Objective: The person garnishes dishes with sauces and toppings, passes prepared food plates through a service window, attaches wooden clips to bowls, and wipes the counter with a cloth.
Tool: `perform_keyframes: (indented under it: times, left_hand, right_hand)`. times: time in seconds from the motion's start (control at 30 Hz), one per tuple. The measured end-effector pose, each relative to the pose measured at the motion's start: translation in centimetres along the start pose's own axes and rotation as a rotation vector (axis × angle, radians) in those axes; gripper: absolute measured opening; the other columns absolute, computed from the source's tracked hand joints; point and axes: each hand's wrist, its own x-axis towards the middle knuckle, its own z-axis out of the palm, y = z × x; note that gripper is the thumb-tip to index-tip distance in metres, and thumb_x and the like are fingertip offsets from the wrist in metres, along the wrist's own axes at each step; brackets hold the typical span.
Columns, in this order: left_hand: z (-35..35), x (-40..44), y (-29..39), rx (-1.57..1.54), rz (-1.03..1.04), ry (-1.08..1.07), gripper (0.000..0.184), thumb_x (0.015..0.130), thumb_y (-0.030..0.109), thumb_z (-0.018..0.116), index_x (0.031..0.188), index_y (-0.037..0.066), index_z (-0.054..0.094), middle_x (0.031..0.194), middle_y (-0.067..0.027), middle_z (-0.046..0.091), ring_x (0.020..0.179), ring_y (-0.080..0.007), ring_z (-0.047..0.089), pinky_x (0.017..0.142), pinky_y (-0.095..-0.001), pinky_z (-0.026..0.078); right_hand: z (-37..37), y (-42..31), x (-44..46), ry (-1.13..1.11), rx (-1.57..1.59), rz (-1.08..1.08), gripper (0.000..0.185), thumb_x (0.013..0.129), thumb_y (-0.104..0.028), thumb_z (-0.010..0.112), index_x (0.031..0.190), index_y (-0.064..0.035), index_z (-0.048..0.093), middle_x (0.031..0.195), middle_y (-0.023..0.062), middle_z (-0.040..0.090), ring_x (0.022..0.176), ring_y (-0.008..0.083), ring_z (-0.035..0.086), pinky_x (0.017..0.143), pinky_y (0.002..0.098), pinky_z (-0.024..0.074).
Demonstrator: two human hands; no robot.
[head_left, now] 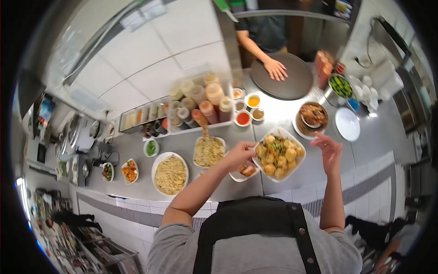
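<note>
Head view | left hand (242, 154) pinched bowl (300, 156) by its rim | right hand (329, 148) hung near pot (301, 125), fingers loosely spread, holding nothing | bowl lay over counter (367, 147) | hazard: one-sided grip might have let it tip, spilling food (279, 156)

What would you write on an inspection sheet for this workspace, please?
Surface: steel counter, crowded with dishes.
Job's things: white bowl holding food.
Clutter: squeeze bottles, sauce cups, a plate of what looks like rice, and a bare white plate.
Hands: left hand grips the bowl's edge; right hand, raised and open beside the bowl, holds nothing.
Cables: dark cord on the right wall.
Surroundings: another person's hand rests on a round dark tray across the counter.
</note>
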Motion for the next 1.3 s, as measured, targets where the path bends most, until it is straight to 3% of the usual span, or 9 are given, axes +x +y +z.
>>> perform_keyframes:
  times: [0.1, 0.27, 0.5, 0.67, 0.83, 0.93, 1.07, 1.17, 1.3]
  left_hand:
    - [1.7, 4.5, -0.6, 0.017, -0.055, -0.030, 0.037, 0.083, -0.001, 0.048, 0.119, -0.007, 0.054, 0.104, -0.0147, 0.064, 0.083, -0.0205, 0.068, 0.071, -0.0298, 0.059]
    - [1.2, 12.7, -0.9, 0.176, -0.158, -0.120, 0.044, 0.082, -0.005, 0.044, 0.126, -0.007, 0.047, 0.107, -0.0177, 0.062, 0.089, -0.0242, 0.067, 0.075, -0.0335, 0.059]
    - [-1.6, 18.0, -0.3, 0.484, -0.289, -0.100, 0.048, 0.079, -0.001, 0.055, 0.126, -0.002, 0.050, 0.092, -0.0110, 0.058, 0.076, -0.0201, 0.061, 0.069, -0.0344, 0.057]
    - [-3.8, 19.8, -3.8, 0.239, -0.284, -0.164, 0.047, 0.075, -0.010, 0.045, 0.121, -0.008, 0.051, 0.109, -0.0209, 0.058, 0.097, -0.0346, 0.061, 0.078, -0.0475, 0.057]
    - [-3.4, 18.6, -4.8, 0.075, -0.270, -0.178, 0.044, 0.079, -0.005, 0.044, 0.123, -0.005, 0.049, 0.108, -0.0208, 0.058, 0.095, -0.0329, 0.061, 0.082, -0.0454, 0.055]
    - [-3.4, 18.5, -5.3, 0.114, -0.307, -0.013, 0.051, 0.079, 0.005, 0.055, 0.128, -0.002, 0.043, 0.101, -0.0155, 0.059, 0.095, -0.0238, 0.060, 0.081, -0.0341, 0.052]
    - [-1.7, 15.5, -6.9, 0.474, 0.020, 0.338, 0.048, 0.080, 0.007, 0.058, 0.126, 0.005, 0.045, 0.110, -0.0122, 0.055, 0.093, -0.0178, 0.059, 0.070, -0.0287, 0.048]
    - [-1.5, 9.6, -6.6, 0.376, 0.402, 0.323, 0.047, 0.081, 0.002, 0.055, 0.127, 0.007, 0.045, 0.116, -0.0109, 0.053, 0.095, -0.0169, 0.059, 0.074, -0.0286, 0.050]
    - [-3.0, -0.7, -4.6, 0.230, 0.530, 0.465, 0.045, 0.081, -0.007, 0.050, 0.124, 0.006, 0.046, 0.122, -0.0110, 0.051, 0.091, -0.0178, 0.062, 0.077, -0.0284, 0.053]
  right_hand:
    - [-3.8, 0.8, -4.8, 0.484, -0.051, 0.079, 0.064, 0.099, -0.047, 0.027, 0.109, 0.0065, 0.060, 0.079, 0.0058, 0.057, 0.079, 0.0170, 0.055, 0.081, 0.0312, 0.0414]
    - [-6.7, 1.3, -9.2, 0.788, -0.206, 0.248, 0.037, 0.096, -0.027, 0.048, 0.091, 0.0055, 0.066, 0.058, -0.0040, 0.037, 0.055, 0.0060, 0.035, 0.054, 0.0222, 0.0337]
    - [-6.5, 2.8, -9.1, 0.808, -0.240, 0.400, 0.030, 0.096, -0.024, 0.050, 0.091, 0.0018, 0.065, 0.056, -0.0046, 0.034, 0.051, 0.0058, 0.032, 0.049, 0.0223, 0.0307]
    - [-8.9, 9.0, -8.9, 0.708, -0.351, 0.639, 0.028, 0.094, -0.027, 0.053, 0.097, -0.0014, 0.063, 0.058, -0.0023, 0.044, 0.049, 0.0065, 0.039, 0.045, 0.0218, 0.0347]
    - [-9.5, 14.2, -5.9, 0.696, -0.024, 0.726, 0.024, 0.094, -0.018, 0.048, 0.111, -0.0002, 0.048, 0.080, 0.0097, 0.058, 0.067, 0.0196, 0.059, 0.060, 0.0293, 0.0517]
    - [-11.2, 18.4, -4.0, 0.697, 0.171, 0.709, 0.023, 0.092, -0.008, 0.043, 0.112, 0.0036, 0.042, 0.097, 0.0179, 0.058, 0.086, 0.0295, 0.062, 0.075, 0.0369, 0.0553]
    - [-10.7, 21.0, -1.3, 0.810, 0.313, 0.670, 0.024, 0.086, 0.004, 0.037, 0.109, 0.0084, 0.042, 0.110, 0.0246, 0.054, 0.101, 0.0341, 0.058, 0.087, 0.0430, 0.0528]
    - [-11.2, 21.9, -0.1, 0.758, 0.363, 0.647, 0.028, 0.084, 0.005, 0.035, 0.111, 0.0086, 0.043, 0.112, 0.0241, 0.054, 0.105, 0.0344, 0.056, 0.091, 0.0452, 0.0498]
    - [-12.2, 22.4, 1.5, 0.850, 0.383, 0.713, 0.030, 0.089, -0.001, 0.034, 0.115, 0.0083, 0.047, 0.115, 0.0207, 0.055, 0.103, 0.0310, 0.057, 0.093, 0.0453, 0.0479]
